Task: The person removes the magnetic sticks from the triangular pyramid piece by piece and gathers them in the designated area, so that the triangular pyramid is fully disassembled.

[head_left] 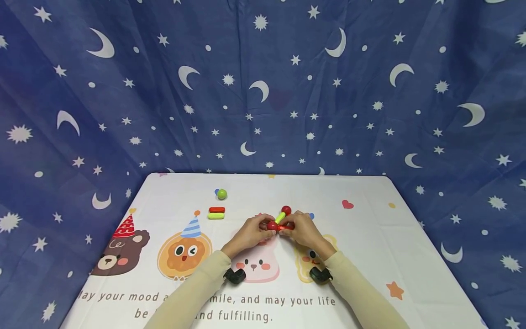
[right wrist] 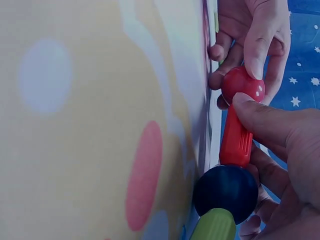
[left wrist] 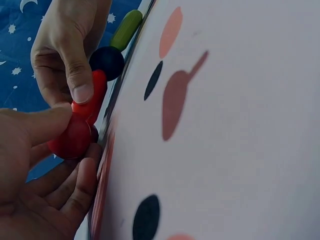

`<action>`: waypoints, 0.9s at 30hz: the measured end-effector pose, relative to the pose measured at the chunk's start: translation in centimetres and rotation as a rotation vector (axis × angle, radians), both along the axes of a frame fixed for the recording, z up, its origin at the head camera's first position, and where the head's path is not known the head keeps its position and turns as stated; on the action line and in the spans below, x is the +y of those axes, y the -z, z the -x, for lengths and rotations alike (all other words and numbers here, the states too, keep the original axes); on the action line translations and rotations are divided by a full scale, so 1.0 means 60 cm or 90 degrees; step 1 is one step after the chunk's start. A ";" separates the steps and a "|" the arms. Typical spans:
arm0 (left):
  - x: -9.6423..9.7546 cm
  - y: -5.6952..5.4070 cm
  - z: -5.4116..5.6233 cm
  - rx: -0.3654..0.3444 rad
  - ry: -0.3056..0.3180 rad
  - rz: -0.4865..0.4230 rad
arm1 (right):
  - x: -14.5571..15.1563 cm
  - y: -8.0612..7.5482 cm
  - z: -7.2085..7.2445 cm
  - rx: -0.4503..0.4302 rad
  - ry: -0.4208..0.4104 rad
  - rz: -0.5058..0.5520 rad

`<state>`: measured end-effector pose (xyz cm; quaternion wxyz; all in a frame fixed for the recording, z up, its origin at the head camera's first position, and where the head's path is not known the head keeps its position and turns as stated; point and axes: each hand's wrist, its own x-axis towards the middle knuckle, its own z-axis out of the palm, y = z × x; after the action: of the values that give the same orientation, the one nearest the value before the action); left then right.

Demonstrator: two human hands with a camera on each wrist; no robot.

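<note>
In the head view my left hand (head_left: 252,233) and right hand (head_left: 304,230) meet over the table. The left fingers and thumb hold a red ball (left wrist: 70,137). With thumb and fingers, the right hand pinches a red rod (right wrist: 236,135) whose end meets that ball. At the rod's other end sits a dark blue ball (right wrist: 226,194), followed by a green rod (right wrist: 215,225). Just behind the hands lie a yellow-green rod (head_left: 280,217) and a second red ball (head_left: 286,210). Fingers hide how these pieces join the held ones.
Left of the hands, a red rod (head_left: 217,209) and a yellow-green rod (head_left: 216,216) lie side by side. Farther back is a green ball (head_left: 222,194) with something blue behind it. A white printed cloth (head_left: 365,246) covers the table; a blue starry curtain (head_left: 287,91) hangs behind.
</note>
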<state>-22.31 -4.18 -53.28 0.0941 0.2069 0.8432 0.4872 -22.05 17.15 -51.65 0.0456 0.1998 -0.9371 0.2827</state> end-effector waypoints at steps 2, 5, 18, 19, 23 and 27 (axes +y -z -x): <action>0.000 0.001 0.001 0.001 0.005 0.003 | 0.000 0.000 0.000 -0.011 0.002 0.000; 0.001 0.002 0.002 0.000 0.005 0.010 | 0.000 0.000 0.000 -0.022 0.000 -0.007; 0.000 0.003 0.005 -0.003 0.023 0.001 | 0.002 -0.002 0.000 -0.029 -0.018 -0.005; -0.001 0.002 0.005 -0.002 0.021 0.002 | 0.001 -0.002 0.000 -0.028 -0.021 -0.006; -0.003 0.003 0.004 -0.007 0.005 0.004 | 0.000 -0.003 -0.003 -0.031 -0.026 -0.008; -0.002 0.007 0.001 -0.025 0.006 -0.006 | 0.002 -0.003 -0.007 -0.033 -0.029 -0.009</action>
<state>-22.38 -4.31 -53.71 0.1117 0.2019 0.8378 0.4948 -21.64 17.25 -51.49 0.0132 0.2139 -0.9351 0.2822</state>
